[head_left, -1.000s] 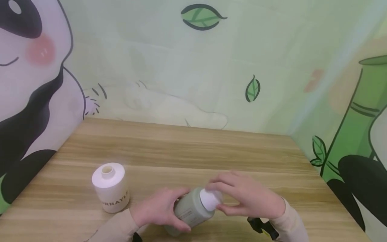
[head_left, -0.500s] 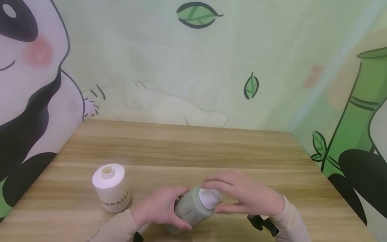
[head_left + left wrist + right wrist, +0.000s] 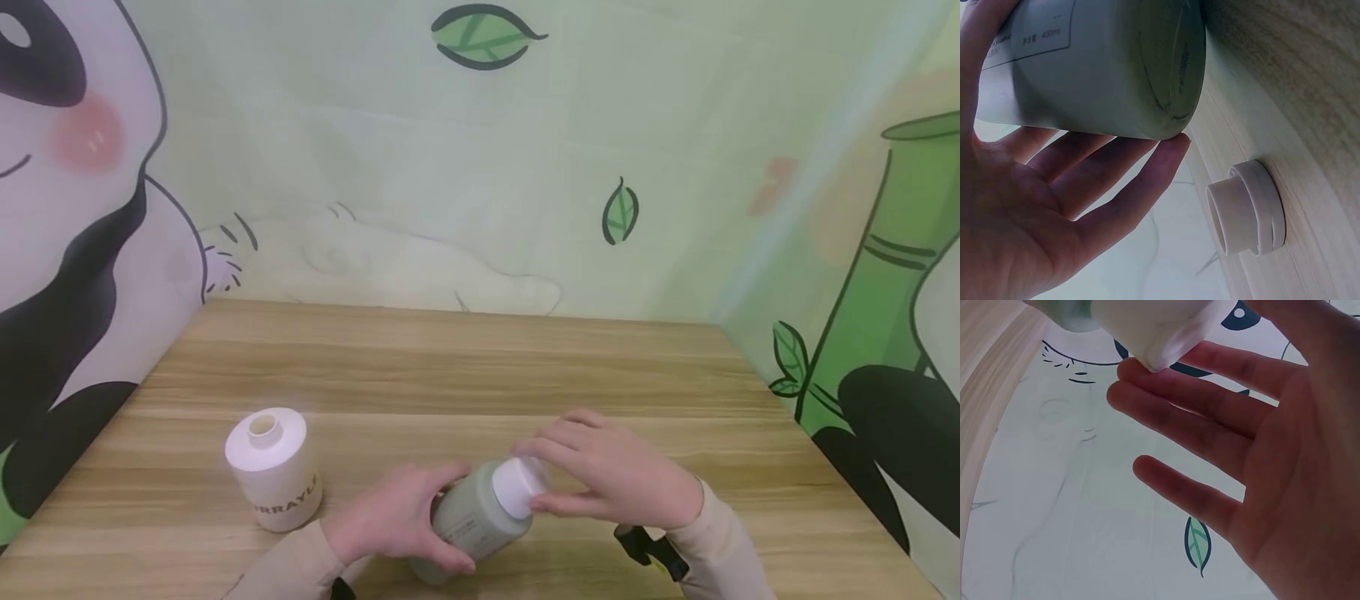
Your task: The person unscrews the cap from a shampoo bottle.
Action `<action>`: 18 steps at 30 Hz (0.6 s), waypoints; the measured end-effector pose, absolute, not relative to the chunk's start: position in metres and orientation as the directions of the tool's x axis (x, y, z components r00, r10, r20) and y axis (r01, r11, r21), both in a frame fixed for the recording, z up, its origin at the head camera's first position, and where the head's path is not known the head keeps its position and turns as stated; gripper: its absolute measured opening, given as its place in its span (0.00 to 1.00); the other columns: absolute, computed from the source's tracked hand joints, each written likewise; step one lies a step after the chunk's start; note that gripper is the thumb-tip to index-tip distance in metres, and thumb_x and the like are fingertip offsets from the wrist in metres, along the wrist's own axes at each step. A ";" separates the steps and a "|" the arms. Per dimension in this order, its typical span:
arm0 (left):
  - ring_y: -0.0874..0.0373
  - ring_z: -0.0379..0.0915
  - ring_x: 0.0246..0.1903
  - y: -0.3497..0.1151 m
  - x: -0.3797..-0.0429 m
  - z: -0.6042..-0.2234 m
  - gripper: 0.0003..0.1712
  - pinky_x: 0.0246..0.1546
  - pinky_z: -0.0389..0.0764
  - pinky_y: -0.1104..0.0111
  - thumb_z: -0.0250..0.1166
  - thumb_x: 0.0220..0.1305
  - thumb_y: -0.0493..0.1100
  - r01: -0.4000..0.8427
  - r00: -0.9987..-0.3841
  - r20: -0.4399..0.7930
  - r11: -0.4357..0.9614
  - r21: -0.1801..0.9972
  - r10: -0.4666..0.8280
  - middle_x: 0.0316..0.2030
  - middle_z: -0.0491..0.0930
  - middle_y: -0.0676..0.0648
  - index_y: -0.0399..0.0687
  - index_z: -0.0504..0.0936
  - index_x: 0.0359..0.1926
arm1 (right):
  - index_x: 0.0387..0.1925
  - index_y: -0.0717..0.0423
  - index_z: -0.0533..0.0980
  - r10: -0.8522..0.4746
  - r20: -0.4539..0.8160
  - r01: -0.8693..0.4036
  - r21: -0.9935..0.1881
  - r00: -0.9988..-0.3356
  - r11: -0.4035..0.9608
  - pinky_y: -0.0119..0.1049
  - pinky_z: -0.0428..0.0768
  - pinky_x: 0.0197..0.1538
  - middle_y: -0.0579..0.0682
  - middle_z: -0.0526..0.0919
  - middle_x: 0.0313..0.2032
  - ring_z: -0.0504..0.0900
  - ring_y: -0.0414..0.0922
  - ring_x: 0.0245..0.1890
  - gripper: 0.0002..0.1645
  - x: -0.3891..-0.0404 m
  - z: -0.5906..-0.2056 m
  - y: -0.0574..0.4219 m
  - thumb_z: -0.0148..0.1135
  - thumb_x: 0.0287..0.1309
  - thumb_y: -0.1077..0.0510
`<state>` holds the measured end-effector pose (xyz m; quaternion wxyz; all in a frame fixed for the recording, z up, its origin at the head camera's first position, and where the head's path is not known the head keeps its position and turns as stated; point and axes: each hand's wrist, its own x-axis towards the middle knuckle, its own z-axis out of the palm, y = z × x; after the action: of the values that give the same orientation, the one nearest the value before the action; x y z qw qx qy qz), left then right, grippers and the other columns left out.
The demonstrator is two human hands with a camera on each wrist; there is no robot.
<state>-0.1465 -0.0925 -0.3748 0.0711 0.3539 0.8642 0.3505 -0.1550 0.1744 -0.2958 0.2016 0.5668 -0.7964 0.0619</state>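
Observation:
My left hand (image 3: pixel 397 517) grips a grey-green bottle (image 3: pixel 480 517) around its body and holds it tilted, top to the right. The bottle's base (image 3: pixel 1175 69) shows in the left wrist view, raised off the table. At the bottle's top is a white cap (image 3: pixel 516 487), which my right hand (image 3: pixel 615 479) pinches between thumb and fingers. In the right wrist view the white cap (image 3: pixel 1154 325) lies by the fingertips, while the other fingers extend loosely. A white bottle (image 3: pixel 273 475) with an uncapped neck stands upright to the left.
A small white ring-shaped piece (image 3: pixel 1247 209) with an open collar rests on the wooden table (image 3: pixel 450 367), near the left wrist. Behind the table hangs a pale green backdrop (image 3: pixel 390 150) printed with pandas and leaves.
The right hand's fingers shift around the white cap, reaching over it and then drawing back to its edge. The left hand keeps the bottle nearly still.

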 end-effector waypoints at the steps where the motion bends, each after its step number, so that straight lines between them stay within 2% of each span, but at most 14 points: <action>1: 0.67 0.79 0.39 -0.093 -0.146 -0.375 0.40 0.39 0.78 0.74 0.79 0.37 0.59 0.559 -0.740 0.121 0.505 0.658 0.661 0.40 0.83 0.56 0.54 0.74 0.52 | 0.55 0.50 0.74 -0.881 0.386 -0.931 0.125 -0.273 0.343 0.39 0.76 0.55 0.40 0.83 0.48 0.81 0.37 0.48 0.24 -0.155 -0.296 0.175 0.57 0.65 0.41; 4: 0.67 0.79 0.39 -0.093 -0.146 -0.373 0.40 0.39 0.78 0.73 0.79 0.38 0.59 0.546 -0.744 0.106 0.508 0.666 0.660 0.41 0.83 0.55 0.53 0.74 0.53 | 0.57 0.48 0.73 -0.895 0.364 -0.942 0.110 -0.258 0.316 0.38 0.78 0.54 0.41 0.81 0.51 0.79 0.38 0.50 0.25 -0.155 -0.294 0.175 0.63 0.61 0.46; 9: 0.67 0.78 0.39 -0.093 -0.147 -0.372 0.41 0.40 0.78 0.73 0.79 0.38 0.60 0.538 -0.747 0.096 0.515 0.667 0.658 0.41 0.84 0.54 0.52 0.74 0.54 | 0.59 0.48 0.70 -0.915 0.332 -0.958 0.090 -0.228 0.272 0.40 0.78 0.54 0.44 0.78 0.54 0.78 0.40 0.52 0.32 -0.155 -0.292 0.174 0.70 0.52 0.55; 12: 0.68 0.78 0.39 -0.093 -0.147 -0.372 0.40 0.39 0.78 0.74 0.79 0.38 0.60 0.544 -0.746 0.100 0.516 0.662 0.658 0.40 0.83 0.55 0.53 0.74 0.52 | 0.61 0.48 0.70 -0.914 0.319 -0.958 0.057 -0.250 0.282 0.41 0.78 0.55 0.44 0.78 0.56 0.78 0.41 0.53 0.32 -0.154 -0.291 0.174 0.68 0.56 0.49; 16: 0.68 0.78 0.38 -0.093 -0.146 -0.372 0.39 0.39 0.78 0.74 0.79 0.38 0.60 0.546 -0.745 0.105 0.514 0.662 0.658 0.39 0.83 0.56 0.53 0.75 0.51 | 0.62 0.49 0.69 -0.898 0.310 -0.941 0.030 -0.312 0.337 0.41 0.77 0.56 0.44 0.78 0.57 0.77 0.41 0.54 0.33 -0.154 -0.294 0.175 0.58 0.61 0.38; 18: 0.68 0.78 0.39 -0.093 -0.146 -0.372 0.39 0.39 0.78 0.74 0.79 0.38 0.60 0.543 -0.747 0.101 0.516 0.663 0.657 0.40 0.83 0.56 0.53 0.75 0.52 | 0.62 0.50 0.69 -0.889 0.318 -0.932 0.041 -0.329 0.360 0.41 0.76 0.56 0.44 0.80 0.56 0.78 0.41 0.54 0.33 -0.156 -0.296 0.176 0.55 0.62 0.36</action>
<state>-0.1459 -0.0927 -0.3716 0.0817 0.3460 0.8667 0.3500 -0.1559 0.1761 -0.2959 0.1445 0.5609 -0.8118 0.0744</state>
